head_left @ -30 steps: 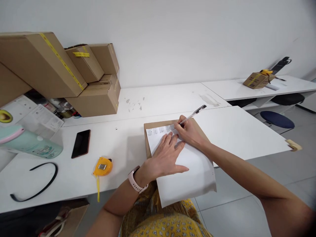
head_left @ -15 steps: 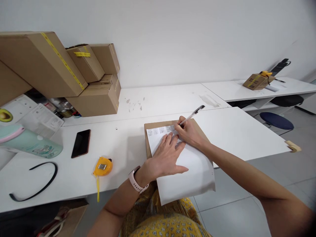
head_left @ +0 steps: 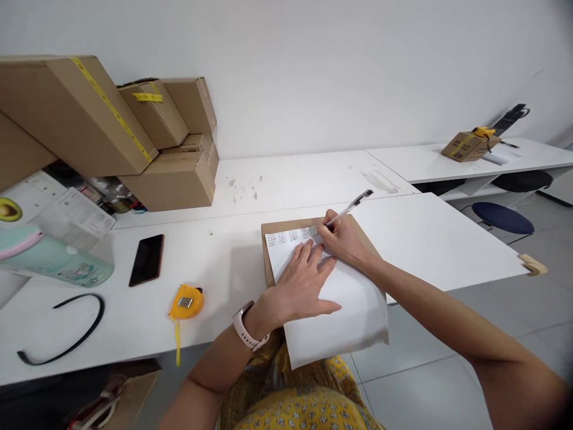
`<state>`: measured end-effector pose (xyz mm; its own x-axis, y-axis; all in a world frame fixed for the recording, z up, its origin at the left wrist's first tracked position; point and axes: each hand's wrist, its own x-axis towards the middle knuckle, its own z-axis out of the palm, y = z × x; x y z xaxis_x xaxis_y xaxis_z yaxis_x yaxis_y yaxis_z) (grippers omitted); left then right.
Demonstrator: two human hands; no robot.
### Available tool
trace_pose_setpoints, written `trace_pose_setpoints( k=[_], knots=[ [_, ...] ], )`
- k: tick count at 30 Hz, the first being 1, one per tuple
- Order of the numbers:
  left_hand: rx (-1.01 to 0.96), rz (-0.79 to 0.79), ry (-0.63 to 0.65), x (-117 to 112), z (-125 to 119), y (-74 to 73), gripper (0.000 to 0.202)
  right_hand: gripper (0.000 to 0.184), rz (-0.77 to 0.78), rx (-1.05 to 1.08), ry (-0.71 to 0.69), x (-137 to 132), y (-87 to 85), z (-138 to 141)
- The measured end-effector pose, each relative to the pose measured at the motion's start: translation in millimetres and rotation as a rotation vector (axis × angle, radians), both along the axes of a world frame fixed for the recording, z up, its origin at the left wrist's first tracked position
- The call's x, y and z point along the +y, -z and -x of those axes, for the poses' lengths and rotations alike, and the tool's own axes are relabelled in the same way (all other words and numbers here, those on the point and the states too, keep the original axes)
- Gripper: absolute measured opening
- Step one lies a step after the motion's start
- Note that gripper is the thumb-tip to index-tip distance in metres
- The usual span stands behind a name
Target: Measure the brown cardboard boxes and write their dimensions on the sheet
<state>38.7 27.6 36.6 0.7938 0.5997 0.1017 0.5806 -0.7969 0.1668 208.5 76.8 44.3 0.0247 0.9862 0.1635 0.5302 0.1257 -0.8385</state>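
Note:
My right hand (head_left: 342, 237) grips a pen (head_left: 353, 206) with a clear barrel and black end, its tip side down at the top of a white sheet of paper (head_left: 335, 334). Small rows of handwriting run along the sheet's upper edge. Flat on the paper, fingers spread, lies my left hand (head_left: 302, 289), with a pink-banded watch (head_left: 246, 328) at the wrist. Beneath the sheet is a cardboard box (head_left: 268, 269), mostly covered. The pen's point is hidden by my fingers.
On the white table (head_left: 233, 257) to the left lie an orange tape measure (head_left: 185, 301), a phone (head_left: 147, 260), a black headband (head_left: 96, 322) and a mint bottle (head_left: 58, 257). Cardboard boxes (head_left: 179, 182) are stacked behind. At far right are a small box (head_left: 468, 146) and a blue stool (head_left: 504, 218).
My right hand and the pen have shifted very slightly to the right along the written row. My left hand stays flat on the paper.

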Motion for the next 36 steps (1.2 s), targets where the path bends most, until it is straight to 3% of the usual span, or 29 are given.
trace_pose_setpoints(
  k=[3,10,20,36],
  knots=[
    [0.001,0.004,0.005,0.3,0.0,-0.5,0.092,0.020,0.007,0.017,-0.005,-1.2,-1.9,0.6],
    [-0.014,0.003,-0.002,0.4,0.5,2.3,0.092,0.021,0.079,-0.056,0.051,-12.0,-27.3,7.5],
    [0.011,-0.032,0.003,-0.2,0.4,0.9,0.090,0.026,0.113,-0.055,0.081,-15.7,-37.3,12.1],
    [0.008,-0.034,0.002,0.2,0.2,1.3,0.090,0.024,0.074,-0.102,0.071,-11.0,-27.0,7.6]
  ],
)
